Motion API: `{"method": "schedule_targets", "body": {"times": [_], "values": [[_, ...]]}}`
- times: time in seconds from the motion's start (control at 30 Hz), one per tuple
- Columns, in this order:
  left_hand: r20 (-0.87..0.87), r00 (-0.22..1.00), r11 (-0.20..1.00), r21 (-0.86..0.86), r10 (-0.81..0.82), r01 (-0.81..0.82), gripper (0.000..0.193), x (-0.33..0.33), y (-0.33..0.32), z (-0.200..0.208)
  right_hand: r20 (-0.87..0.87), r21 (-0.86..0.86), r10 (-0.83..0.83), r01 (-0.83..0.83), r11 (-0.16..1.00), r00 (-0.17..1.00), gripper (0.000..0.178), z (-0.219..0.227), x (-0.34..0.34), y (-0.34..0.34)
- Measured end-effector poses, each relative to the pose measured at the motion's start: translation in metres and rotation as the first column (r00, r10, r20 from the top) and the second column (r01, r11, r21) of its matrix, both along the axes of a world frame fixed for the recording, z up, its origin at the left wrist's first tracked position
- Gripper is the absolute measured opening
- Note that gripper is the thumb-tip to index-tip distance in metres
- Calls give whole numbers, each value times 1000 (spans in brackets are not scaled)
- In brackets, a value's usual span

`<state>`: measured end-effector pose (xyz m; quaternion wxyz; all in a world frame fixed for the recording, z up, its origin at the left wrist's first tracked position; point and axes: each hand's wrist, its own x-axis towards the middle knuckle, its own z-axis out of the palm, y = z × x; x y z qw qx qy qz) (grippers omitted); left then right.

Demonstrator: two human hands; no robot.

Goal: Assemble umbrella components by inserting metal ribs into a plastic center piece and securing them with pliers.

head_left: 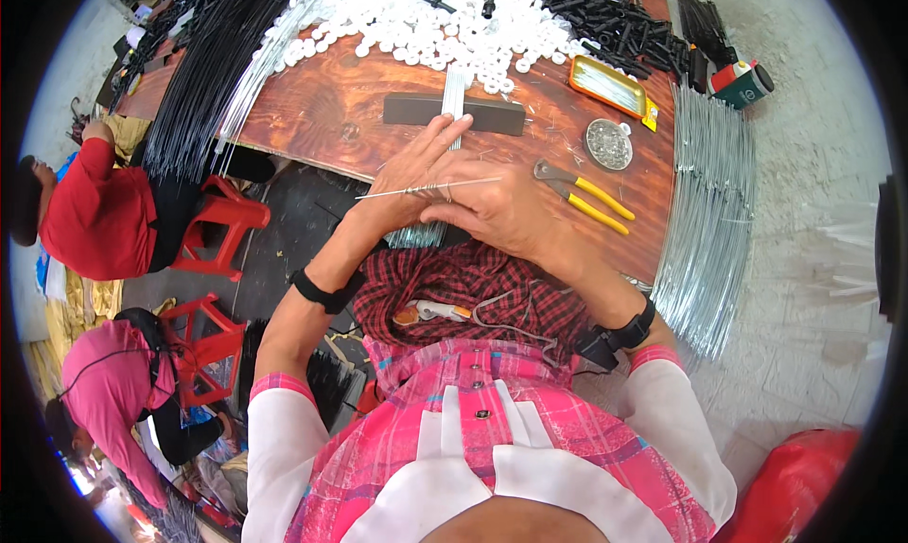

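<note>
Wires (383, 195), thin, straight and silvery, slant across both hands at the table's (312, 117) near edge. Left hand (405, 172) stretches its fingers over upright-running rods (455, 87); right hand (501, 202) curls, though I can't tell its grip

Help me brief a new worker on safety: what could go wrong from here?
Thin wires lie across the bare left hand and right hand, so an end might prick skin. The yellow-handled pliers lie close by the right hand; a careless sweep could knock them. Black wires jut past the table near the co-worker in red and could snag clothing.
</note>
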<state>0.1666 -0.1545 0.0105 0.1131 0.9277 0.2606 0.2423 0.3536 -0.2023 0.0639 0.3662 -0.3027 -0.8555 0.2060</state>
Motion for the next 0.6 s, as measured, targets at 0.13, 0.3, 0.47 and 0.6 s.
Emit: {"method": "schedule_targets", "body": {"times": [0.13,0.3,0.47,0.6], "values": [[-65,993,975,203,102,-86,85,5,3,-7,192,-23,-23,27,999,981,34,-5,9,1],[-84,992,995,48,90,-86,118,9,-3,4,231,-64,-131,150,987,964,26,3,71,45],[-104,989,995,21,101,-99,124,11,-6,14,254,253,-792,752,609,555,15,-20,168,124],[-184,976,987,132,116,-92,123,9,0,2,397,213,-751,743,635,528,14,-25,194,138]]}}
